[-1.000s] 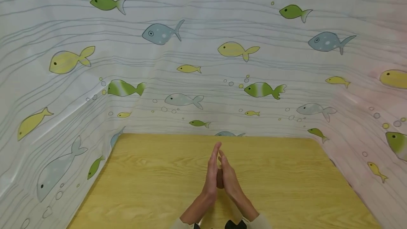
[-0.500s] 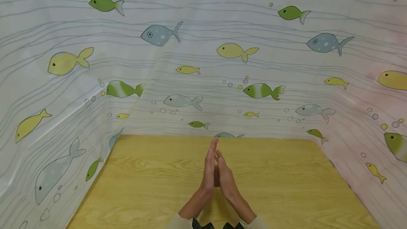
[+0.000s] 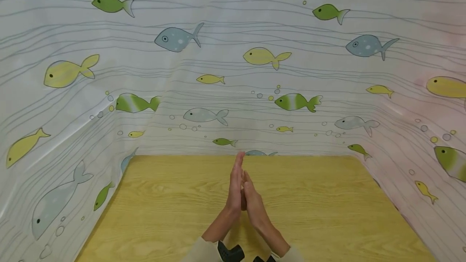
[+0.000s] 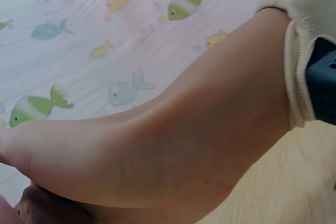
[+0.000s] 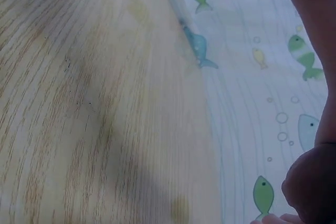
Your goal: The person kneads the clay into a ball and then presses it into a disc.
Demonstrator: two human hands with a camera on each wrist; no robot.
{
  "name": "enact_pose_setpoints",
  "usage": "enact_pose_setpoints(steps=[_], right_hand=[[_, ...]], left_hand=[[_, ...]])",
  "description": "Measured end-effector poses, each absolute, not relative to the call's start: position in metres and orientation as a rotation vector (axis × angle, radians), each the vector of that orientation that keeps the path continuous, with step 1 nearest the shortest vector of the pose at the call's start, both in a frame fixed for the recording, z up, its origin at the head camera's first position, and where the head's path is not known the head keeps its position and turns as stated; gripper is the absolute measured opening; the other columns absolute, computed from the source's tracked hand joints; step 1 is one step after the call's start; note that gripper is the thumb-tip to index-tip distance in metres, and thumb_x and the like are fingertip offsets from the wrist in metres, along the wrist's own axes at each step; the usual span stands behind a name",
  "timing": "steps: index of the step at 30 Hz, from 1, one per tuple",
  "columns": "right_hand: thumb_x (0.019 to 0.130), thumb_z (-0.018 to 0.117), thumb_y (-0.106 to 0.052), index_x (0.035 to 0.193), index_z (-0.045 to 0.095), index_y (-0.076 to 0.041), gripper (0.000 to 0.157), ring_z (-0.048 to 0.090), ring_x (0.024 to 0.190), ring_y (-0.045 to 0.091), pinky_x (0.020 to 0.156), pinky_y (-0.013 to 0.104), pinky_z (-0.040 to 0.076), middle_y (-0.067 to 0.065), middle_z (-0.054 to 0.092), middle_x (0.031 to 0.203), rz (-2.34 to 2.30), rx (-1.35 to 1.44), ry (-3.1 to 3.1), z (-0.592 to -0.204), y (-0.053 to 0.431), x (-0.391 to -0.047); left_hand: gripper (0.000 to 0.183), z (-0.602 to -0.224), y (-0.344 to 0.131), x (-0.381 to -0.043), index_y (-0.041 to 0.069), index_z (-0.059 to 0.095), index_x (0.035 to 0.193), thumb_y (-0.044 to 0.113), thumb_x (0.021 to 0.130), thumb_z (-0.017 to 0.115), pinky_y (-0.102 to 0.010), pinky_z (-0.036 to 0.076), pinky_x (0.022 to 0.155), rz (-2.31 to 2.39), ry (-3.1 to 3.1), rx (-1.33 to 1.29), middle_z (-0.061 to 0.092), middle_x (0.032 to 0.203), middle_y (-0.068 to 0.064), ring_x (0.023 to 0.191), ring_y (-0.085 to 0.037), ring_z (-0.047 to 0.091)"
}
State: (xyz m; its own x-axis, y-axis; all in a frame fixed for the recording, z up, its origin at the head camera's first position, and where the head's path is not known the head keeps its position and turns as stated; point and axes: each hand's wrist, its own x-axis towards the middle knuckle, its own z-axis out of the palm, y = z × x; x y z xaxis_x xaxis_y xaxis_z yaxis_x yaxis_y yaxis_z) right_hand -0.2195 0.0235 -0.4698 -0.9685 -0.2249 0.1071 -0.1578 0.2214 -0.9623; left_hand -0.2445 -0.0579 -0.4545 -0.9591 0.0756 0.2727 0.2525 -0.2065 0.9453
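A dark brown lump of what looks like modelling clay sits between two facing palms over the middle of the table. My left hand presses it from the left with straight fingers pointing away from me. On its other side lies my right hand, also straight-fingered, its fingertips a little lower in the view than the left ones. Part of the lump shows below the thumb side of the hand in the left wrist view. In the right wrist view the rounded, uneven lump appears at the lower right edge.
The wood-grain table stretches out under both hands. White sheeting printed with fish rises behind it and along both sides. Pale sleeves and a black wrist device show at the bottom edge.
Both hands have shifted slightly left in the view. The left hand has slid forward against the right, so its fingertips now reach further ahead. The brown lump stays between the palms.
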Motion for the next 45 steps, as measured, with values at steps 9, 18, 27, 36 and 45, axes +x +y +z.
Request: enact_pose_setpoints(steps=[9, 18, 27, 36, 45], right_hand=[[0.100, 0.012, -0.035, 0.145, 0.007, -0.025, 0.046, 0.023, 0.138, 0.024, 0.108, 0.055, 0.024, 0.001, 0.016, 0.152, -1.915, -0.404, 2.372, -0.493, 0.017, -0.224], [0.099, 0.016, -0.038, 0.145, 0.008, -0.024, 0.049, 0.024, 0.138, 0.030, 0.110, 0.055, 0.018, 0.003, 0.013, 0.153, -1.957, -0.369, 2.374, -0.492, 0.016, -0.220], [0.099, 0.017, -0.039, 0.144, 0.006, -0.028, 0.048, 0.017, 0.140, 0.029, 0.107, 0.058, 0.021, 0.006, 0.014, 0.152, -1.959, -0.381, 2.340, -0.488, 0.011, -0.216], [0.100, 0.016, -0.035, 0.145, 0.004, -0.026, 0.048, 0.010, 0.141, 0.027, 0.109, 0.059, 0.016, 0.005, 0.008, 0.153, -1.914, -0.442, 2.376, -0.489, 0.008, -0.209], [0.100, 0.018, -0.032, 0.145, 0.003, -0.027, 0.047, 0.010, 0.141, 0.023, 0.110, 0.056, 0.017, -0.004, 0.005, 0.153, -1.878, -0.518, 2.435, -0.474, 0.009, -0.206]], left_hand=[[0.043, -0.456, -0.064, -0.251, 0.039, 0.011, 0.141, 0.035, 0.099, 0.008, -0.052, 0.000, 0.114, -2.356, -1.889, -0.378, 0.011, 0.153, 0.008, 0.143, -0.016, 0.000], [0.045, -0.455, -0.066, -0.260, 0.031, 0.012, 0.144, 0.028, 0.099, 0.008, -0.051, 0.002, 0.115, -2.311, -1.802, -0.458, 0.015, 0.153, 0.000, 0.143, -0.017, 0.008], [0.045, -0.460, -0.073, -0.272, 0.027, 0.013, 0.144, 0.025, 0.099, 0.010, -0.053, 0.003, 0.114, -2.301, -1.770, -0.430, 0.018, 0.152, 0.002, 0.143, -0.019, 0.009], [0.045, -0.467, -0.082, -0.275, 0.029, 0.013, 0.144, 0.022, 0.099, 0.012, -0.052, 0.004, 0.114, -2.276, -1.753, -0.380, 0.019, 0.152, -0.003, 0.142, -0.020, 0.012], [0.045, -0.468, -0.085, -0.284, 0.025, 0.015, 0.144, 0.022, 0.100, 0.012, -0.051, 0.004, 0.114, -2.298, -1.707, -0.401, 0.020, 0.151, -0.004, 0.143, -0.022, 0.010]])
